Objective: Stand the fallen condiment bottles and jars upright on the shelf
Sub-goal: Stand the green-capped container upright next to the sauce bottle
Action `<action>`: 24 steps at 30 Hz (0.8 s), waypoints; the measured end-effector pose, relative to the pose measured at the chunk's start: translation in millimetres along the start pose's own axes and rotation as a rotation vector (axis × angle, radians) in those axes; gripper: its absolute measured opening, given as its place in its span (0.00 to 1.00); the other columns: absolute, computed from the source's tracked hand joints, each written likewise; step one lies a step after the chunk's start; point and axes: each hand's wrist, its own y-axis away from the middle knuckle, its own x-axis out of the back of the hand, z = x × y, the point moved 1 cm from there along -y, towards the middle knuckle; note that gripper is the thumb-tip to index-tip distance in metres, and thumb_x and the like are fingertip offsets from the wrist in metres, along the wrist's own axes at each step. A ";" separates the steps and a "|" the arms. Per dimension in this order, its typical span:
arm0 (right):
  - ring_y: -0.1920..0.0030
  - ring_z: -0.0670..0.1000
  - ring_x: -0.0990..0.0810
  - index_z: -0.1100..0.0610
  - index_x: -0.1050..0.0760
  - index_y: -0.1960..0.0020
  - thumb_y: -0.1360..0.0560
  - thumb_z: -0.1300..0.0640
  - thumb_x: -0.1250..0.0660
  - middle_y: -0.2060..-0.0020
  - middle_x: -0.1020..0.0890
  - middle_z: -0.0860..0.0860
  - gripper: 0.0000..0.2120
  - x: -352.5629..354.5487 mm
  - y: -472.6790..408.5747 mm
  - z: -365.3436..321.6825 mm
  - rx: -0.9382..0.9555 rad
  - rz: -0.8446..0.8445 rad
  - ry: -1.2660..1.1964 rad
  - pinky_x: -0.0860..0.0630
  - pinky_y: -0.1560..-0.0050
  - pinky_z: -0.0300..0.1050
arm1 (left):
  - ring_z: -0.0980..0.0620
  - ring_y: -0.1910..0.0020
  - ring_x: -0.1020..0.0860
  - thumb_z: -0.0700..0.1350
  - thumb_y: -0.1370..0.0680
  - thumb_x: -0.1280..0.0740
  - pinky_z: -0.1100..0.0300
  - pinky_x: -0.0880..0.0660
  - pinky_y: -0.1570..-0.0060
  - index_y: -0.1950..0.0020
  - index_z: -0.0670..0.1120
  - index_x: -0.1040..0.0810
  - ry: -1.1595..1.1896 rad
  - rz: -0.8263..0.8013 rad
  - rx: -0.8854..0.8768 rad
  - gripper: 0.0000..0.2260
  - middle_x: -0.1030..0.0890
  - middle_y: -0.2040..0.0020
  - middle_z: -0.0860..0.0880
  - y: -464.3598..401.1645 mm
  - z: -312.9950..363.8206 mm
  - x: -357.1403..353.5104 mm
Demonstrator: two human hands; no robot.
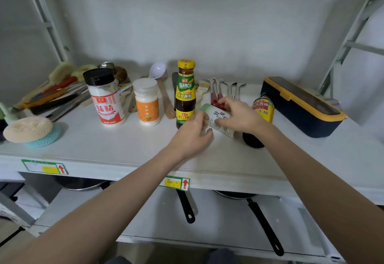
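Note:
A white jar with a green cap (218, 119) lies tilted on the white shelf (124, 147), cap pointing back left. My left hand (192, 133) grips its near side and my right hand (239, 116) covers its top; both hold it. Just right of it a dark soy sauce bottle with a yellow label (262, 109) lies on its side, its base toward me, partly hidden by my right wrist. Upright to the left stand an oyster sauce bottle with a yellow cap (185, 93), a white jar with an orange label (146, 101) and a black-capped shaker with a red label (105, 95).
Wooden spoons, a white ladle (157, 70), forks and a brush lie behind the bottles. Knives and scrubbers (31, 129) crowd the left end. A dark box with yellow rim (301, 105) sits at right. Pans (261, 220) rest on the lower shelf.

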 end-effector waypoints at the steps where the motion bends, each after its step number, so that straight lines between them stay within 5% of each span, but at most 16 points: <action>1: 0.42 0.56 0.25 0.57 0.35 0.32 0.29 0.51 0.31 0.40 0.24 0.56 0.28 -1.9 -1.6 1.9 0.001 -0.024 0.040 0.32 0.52 0.42 | 0.48 0.52 0.25 0.45 0.24 0.38 0.53 0.26 0.51 0.43 0.43 0.32 0.002 -0.017 0.027 0.12 0.23 0.49 0.46 -0.8 0.1 -3.3; 8: 0.48 0.56 0.22 0.57 0.35 0.35 0.31 0.51 0.31 0.45 0.21 0.56 0.28 -11.6 -10.5 8.3 -0.008 -0.049 0.111 0.24 0.52 0.49 | 0.44 0.53 0.20 0.48 0.22 0.40 0.47 0.23 0.52 0.36 0.45 0.37 0.059 -0.048 0.114 0.16 0.19 0.49 0.42 -4.2 7.6 -15.4; 14: 0.48 0.56 0.23 0.56 0.39 0.33 0.35 0.51 0.27 0.45 0.23 0.57 0.35 -5.7 -5.5 14.8 -0.011 0.120 -0.035 0.24 0.50 0.51 | 0.46 0.52 0.18 0.45 0.24 0.36 0.52 0.22 0.49 0.24 0.52 0.56 0.237 0.033 0.094 0.36 0.27 0.48 0.51 -9.9 18.8 -13.5; 19: 0.50 0.52 0.25 0.56 0.41 0.33 0.40 0.49 0.22 0.48 0.26 0.52 0.43 0.8 -3.0 18.1 -0.036 0.198 -0.242 0.29 0.55 0.44 | 0.53 0.42 0.22 0.43 0.32 0.26 0.56 0.22 0.45 0.28 0.60 0.51 0.341 0.009 -0.051 0.43 0.25 0.36 0.50 -20.5 23.1 -18.6; 22: 0.54 0.51 0.24 0.57 0.41 0.37 0.39 0.51 0.22 0.55 0.25 0.50 0.39 3.5 -0.3 22.1 -0.064 0.168 -0.283 0.30 0.63 0.40 | 0.49 0.42 0.21 0.46 0.32 0.26 0.56 0.23 0.44 0.24 0.54 0.58 0.261 -0.018 -0.009 0.48 0.24 0.35 0.45 -21.2 19.9 -26.1; 24: 0.53 0.52 0.23 0.56 0.43 0.34 0.37 0.52 0.22 0.52 0.24 0.51 0.41 7.7 0.2 24.8 -0.052 0.127 -0.297 0.28 0.60 0.41 | 0.48 0.44 0.20 0.46 0.30 0.27 0.52 0.23 0.44 0.24 0.54 0.60 0.266 -0.050 0.020 0.48 0.23 0.36 0.45 -21.9 18.2 -30.3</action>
